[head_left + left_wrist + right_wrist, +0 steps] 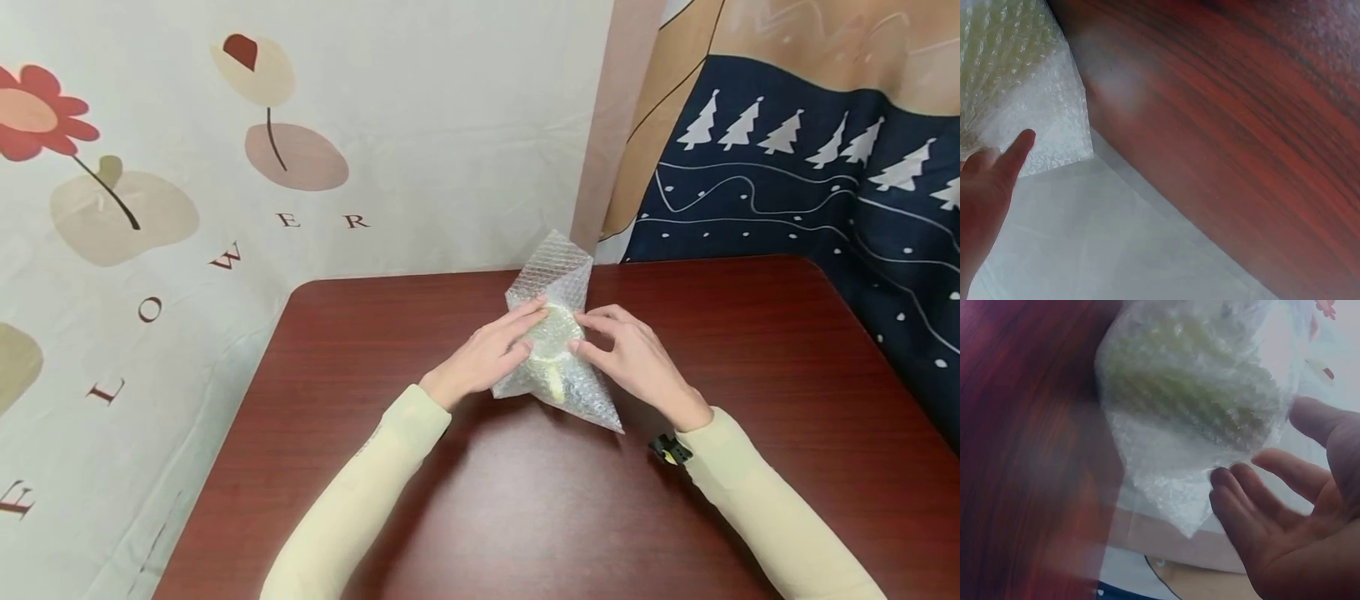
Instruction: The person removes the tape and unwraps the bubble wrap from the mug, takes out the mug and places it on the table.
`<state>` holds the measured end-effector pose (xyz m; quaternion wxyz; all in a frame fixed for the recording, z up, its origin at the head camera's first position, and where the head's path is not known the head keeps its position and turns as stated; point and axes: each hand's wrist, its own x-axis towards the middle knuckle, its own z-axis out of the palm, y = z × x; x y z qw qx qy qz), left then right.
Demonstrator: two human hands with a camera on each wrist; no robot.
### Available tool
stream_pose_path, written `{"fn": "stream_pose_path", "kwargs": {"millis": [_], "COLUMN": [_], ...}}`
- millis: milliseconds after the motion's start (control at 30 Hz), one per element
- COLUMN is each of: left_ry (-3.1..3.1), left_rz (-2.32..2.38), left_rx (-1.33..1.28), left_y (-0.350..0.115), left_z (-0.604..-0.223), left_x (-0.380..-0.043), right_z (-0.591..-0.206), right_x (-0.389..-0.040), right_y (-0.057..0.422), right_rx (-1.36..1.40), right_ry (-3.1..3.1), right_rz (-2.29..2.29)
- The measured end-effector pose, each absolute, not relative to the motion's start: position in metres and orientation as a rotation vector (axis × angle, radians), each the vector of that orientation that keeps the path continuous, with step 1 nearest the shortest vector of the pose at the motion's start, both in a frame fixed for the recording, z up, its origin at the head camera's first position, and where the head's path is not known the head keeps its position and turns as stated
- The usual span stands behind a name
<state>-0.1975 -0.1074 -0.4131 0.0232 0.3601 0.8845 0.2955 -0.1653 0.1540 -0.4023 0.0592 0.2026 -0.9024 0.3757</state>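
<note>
Lying ungripped between left hand (pixel 489 351) and right hand (pixel 638 355), bubble-wrapped bundle (pixel 557 335) touches loosely spread fingers (pixel 522 315).

There was one counter (pixel 510 508). Over the counter were one bubble wrap bundle (pixel 557 333), one left hand (pixel 495 348), one right hand (pixel 637 350), two pale sleeves (pixel 356 492) and one black strap (pixel 670 450). Behind the counter, to its left, were two drawn flowers (pixel 30 110) and six letters (pixel 150 310). Behind it, to its right, showed seven white trees (pixel 701 125).
</note>
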Motion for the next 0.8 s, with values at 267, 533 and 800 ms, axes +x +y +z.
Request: {"fn": "stream_pose_path", "kwargs": {"millis": [267, 533, 800], "left_ry": [2.726, 2.721, 2.704], "left_rz": [0.953, 0.977, 0.991], "left_rx": [1.144, 1.132, 1.135], "left_y": [-0.107, -0.108, -0.107], "left_z": [-0.414, -0.415, -0.413], "left_x": [-0.199, -0.200, -0.200], "right_z": [-0.400, -0.401, -0.407], "right_x": [-0.166, -0.165, -0.154], "right_y": [0.147, 0.147, 0.152], "right_rx": [0.583, 0.556, 0.571], "right_ry": [-2.581, -2.535, -2.456], "right_rz": [1.253, 1.199, 1.123]}}
